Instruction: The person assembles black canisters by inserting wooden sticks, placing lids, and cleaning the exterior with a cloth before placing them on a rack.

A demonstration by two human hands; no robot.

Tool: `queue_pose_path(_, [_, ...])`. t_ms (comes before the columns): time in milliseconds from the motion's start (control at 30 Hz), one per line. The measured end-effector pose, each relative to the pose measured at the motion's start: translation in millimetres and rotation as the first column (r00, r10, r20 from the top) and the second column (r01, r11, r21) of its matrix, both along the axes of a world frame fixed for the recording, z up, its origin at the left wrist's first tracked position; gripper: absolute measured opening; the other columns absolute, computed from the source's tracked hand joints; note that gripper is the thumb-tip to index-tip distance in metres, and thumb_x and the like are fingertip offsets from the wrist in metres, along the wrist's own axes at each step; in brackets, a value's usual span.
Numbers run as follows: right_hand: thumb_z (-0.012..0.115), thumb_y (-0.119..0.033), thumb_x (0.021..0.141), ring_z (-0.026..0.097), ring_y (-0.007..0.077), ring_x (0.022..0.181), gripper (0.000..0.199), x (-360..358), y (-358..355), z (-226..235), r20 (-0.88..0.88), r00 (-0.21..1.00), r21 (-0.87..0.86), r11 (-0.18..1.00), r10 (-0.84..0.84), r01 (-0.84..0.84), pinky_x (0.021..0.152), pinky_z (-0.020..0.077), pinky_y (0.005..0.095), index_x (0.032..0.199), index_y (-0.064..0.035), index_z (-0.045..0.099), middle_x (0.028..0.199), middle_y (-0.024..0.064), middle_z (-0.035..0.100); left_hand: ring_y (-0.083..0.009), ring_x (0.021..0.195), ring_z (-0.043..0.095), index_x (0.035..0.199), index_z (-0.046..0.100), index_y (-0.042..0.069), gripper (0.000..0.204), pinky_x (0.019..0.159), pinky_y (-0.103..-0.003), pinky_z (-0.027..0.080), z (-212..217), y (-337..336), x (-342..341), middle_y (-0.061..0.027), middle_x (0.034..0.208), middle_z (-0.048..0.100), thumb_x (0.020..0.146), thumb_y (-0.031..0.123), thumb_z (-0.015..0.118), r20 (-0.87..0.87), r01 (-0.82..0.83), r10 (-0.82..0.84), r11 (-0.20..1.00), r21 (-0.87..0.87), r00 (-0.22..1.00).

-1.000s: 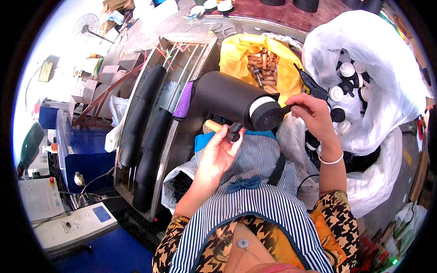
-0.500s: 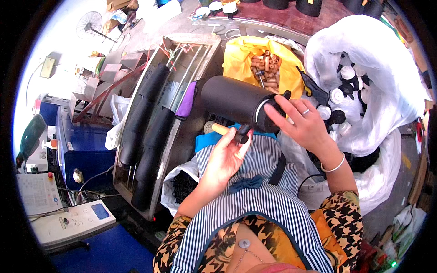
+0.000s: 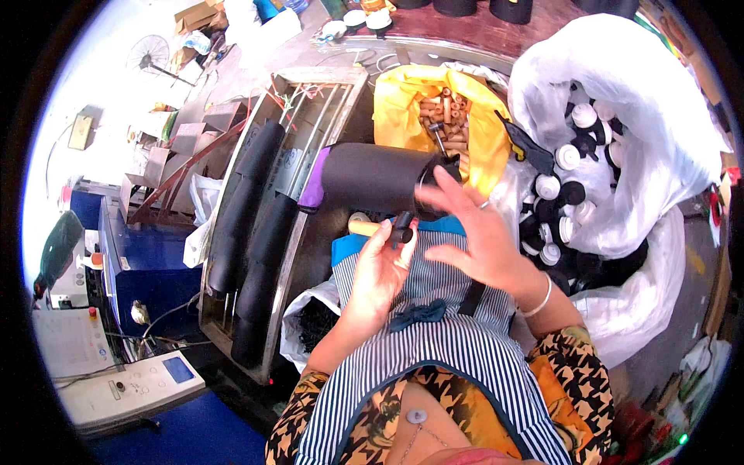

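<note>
Head view, 2 hands (image 3: 434,256), 1 blk roll (image 3: 372,178), 1 small blk part (image 3: 403,227)

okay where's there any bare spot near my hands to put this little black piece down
Barest: your striped apron below the left hand and right hand. The black roll fills the space ahead. Crowded: the white bag of caps to the right, the yellow bag ahead, and the metal rack to the left.

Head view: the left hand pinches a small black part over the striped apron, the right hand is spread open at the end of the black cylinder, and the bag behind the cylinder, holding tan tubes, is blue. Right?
One slip: the bag of tan tubes is yellow, not blue, as the head view shows. The left hand does pinch the small black part over the striped apron, and the right hand is spread at the black cylinder end.
</note>
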State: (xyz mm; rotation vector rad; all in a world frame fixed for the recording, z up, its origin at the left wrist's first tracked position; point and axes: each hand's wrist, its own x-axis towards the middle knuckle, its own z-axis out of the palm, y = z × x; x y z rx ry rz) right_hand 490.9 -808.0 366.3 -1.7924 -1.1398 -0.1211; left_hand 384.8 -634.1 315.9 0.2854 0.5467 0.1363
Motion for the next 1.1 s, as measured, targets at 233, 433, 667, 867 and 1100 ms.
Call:
queue_pose_path(233, [0.075,-0.043,0.072,0.060,0.0359,0.098,0.090,12,7,-50,-0.016,0.937,-0.360,0.876,-0.348,0.320,0.084,0.0492,0.0447,0.139,0.0020,0.036,0.108,0.0205,0.061,-0.0311,0.109,0.059,0.115,0.053,-0.008,0.025,0.101,-0.044,0.050,-8,0,0,-0.0189,0.115,0.061,0.093,0.004,0.058,0.020,-0.101,0.100,0.993,0.065,0.995])
queue_pose_path(433, [0.061,-0.041,0.092,0.069,0.0250,0.078,0.055,-13,30,-94,-0.925,0.288,0.326,0.908,0.248,0.262,0.070,0.0563,0.0343,0.125,0.0011,0.046,0.088,0.0140,0.068,-0.0256,0.126,0.044,0.145,0.025,0.002,0.069,0.105,-0.039,0.039,-15,-12,6,-0.0085,0.120,0.049,0.088,-0.002,0.063,0.219,-0.212,0.032,0.427,0.879,0.975])
queue_pose_path(667, [0.056,-0.036,0.091,0.069,0.0286,0.077,0.033,27,-61,-161,-0.223,0.918,-0.428,0.879,-0.327,0.209,0.066,0.0561,0.0395,0.094,-0.0056,0.067,0.085,0.0148,0.070,-0.0199,0.109,0.055,0.123,0.051,0.002,0.033,0.101,-0.034,0.040,10,52,-7,-0.0109,0.115,0.060,0.092,0.008,0.060,0.158,-0.158,0.052,-0.008,0.987,0.986])
queue_pose_path(867, [0.059,-0.017,0.083,0.069,0.0280,0.096,0.021,21,-219,-232,-0.023,0.878,-0.998,-0.034,-0.477,-0.045,0.076,0.0556,0.0420,0.098,-0.0086,0.071,0.102,0.0134,0.071,-0.0182,0.107,0.056,0.115,0.058,0.000,0.035,0.098,-0.031,0.042,-6,81,-54,-0.0086,0.115,0.060,0.082,-0.008,0.065,-0.241,0.232,-0.035,-0.170,0.958,0.970])
queue_pose_path(1100, [0.067,-0.017,0.081,0.065,0.0374,0.089,0.031,36,-185,-186,-0.060,0.834,-0.889,0.409,-0.548,0.205,0.073,0.0520,0.0472,0.107,-0.0053,0.057,0.091,0.0184,0.067,-0.0172,0.104,0.058,0.109,0.061,-0.001,0.040,0.094,-0.029,0.044,-13,87,-72,-0.0070,0.108,0.062,0.071,-0.012,0.070,-0.435,0.373,-0.139,-0.329,0.867,0.890])
